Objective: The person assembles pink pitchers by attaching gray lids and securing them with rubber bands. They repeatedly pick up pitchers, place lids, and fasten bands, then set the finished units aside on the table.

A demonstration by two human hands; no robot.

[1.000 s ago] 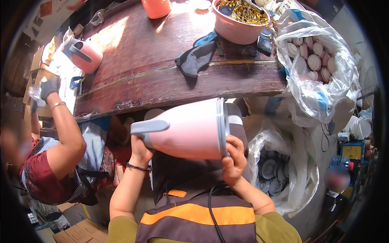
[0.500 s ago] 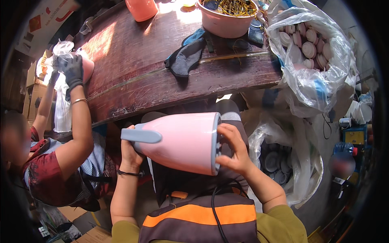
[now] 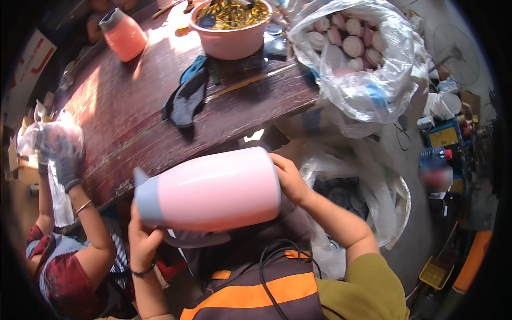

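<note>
A pink vacuum jug [image 3: 218,189] with a grey neck and spout lies sideways above my lap, its spout end to the left. Its grey handle hangs on the side toward me, partly under the body. My left hand [image 3: 143,240] is closed on the grey neck end, thumb toward me. At the base end, my right hand [image 3: 290,180] grips the jug's rim, with some of its fingers hidden behind the base.
On the dark red table [image 3: 122,106] are a coral jug [image 3: 125,38], a dark cloth [image 3: 188,101] and a pink basin [image 3: 229,44] of yellow-and-black bits. Right stand a plastic bag [image 3: 368,104] of pink round parts and another bag [image 3: 392,213]. A co-worker's gloved hand [image 3: 66,162] handles a wrapped pink item.
The jug has rolled, so its handle went from the upper side to the side near me and its spout now shows. My right hand shifted from the open base to its rim. The view swung right.
</note>
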